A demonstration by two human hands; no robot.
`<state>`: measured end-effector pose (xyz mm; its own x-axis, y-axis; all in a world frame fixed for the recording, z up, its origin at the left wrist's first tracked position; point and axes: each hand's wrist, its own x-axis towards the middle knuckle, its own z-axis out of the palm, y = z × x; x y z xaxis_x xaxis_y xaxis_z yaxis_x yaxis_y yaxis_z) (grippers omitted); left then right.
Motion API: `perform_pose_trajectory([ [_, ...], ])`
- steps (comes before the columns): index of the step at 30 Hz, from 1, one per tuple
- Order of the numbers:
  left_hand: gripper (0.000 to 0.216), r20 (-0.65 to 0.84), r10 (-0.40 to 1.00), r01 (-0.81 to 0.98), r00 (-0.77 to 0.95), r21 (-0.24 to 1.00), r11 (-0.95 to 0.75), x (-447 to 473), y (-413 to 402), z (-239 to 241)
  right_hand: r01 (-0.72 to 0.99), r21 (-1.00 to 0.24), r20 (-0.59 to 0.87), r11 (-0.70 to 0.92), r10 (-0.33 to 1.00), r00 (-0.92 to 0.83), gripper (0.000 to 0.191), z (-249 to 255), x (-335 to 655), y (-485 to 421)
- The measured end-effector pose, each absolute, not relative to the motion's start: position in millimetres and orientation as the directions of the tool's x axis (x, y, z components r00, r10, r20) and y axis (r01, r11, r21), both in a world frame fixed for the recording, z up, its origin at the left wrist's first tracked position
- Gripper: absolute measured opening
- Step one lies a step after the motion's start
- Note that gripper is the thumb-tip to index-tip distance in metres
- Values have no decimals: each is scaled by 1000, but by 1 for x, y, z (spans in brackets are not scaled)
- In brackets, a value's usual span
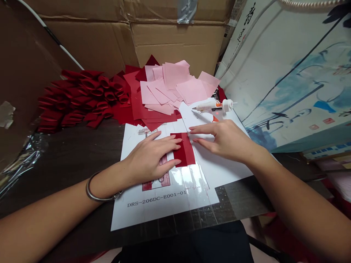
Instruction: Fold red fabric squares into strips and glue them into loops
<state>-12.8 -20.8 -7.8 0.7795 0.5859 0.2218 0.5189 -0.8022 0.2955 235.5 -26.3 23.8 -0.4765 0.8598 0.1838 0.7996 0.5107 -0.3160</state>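
Note:
A folded red piece of velvety material [188, 151], darker on its left part, lies on the printed white sheet [164, 210]. My left hand [152, 157] rests palm down over the sheet, its fingers spread and their tips on the left part of the red piece. To the right, my right hand [223, 140] hovers close to the piece's upper right edge. Its thumb and index finger are apart, and I see nothing between them. A white glue gun [210, 106] with an orange trigger lies just beyond my right hand, nozzle to the left.
Rolled red loops [85, 95] are heaped at the left back. Pink pieces [175, 84] are piled on red sheets [138, 106] behind my hands. Cardboard [178, 44] walls the back, and a painted panel [296, 80] leans at the right. A second white sheet [219, 164] overlaps the printed one.

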Motion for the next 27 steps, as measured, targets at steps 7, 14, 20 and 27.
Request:
perform_pose_trajectory([
  [7, 36, 241, 570, 502, 785, 292, -814, -12, -21, -8, 755, -298, 73, 584, 802, -592, 32, 22, 227, -30],
  [14, 37, 253, 568, 502, 783, 282, -817, -13, -20, -9, 747, -279, 78, 603, 790, -608, 32, 20, 227, -28],
  [20, 37, 244, 571, 507, 784, 279, -815, -13, -22, -9, 694, -317, 146, 646, 757, -637, 27, 19, 228, -27],
  [27, 38, 233, 579, 514, 781, 286, -809, -13, -22, -9, 730, -543, 28, 416, 878, -479, 6, 16, 215, -32],
])
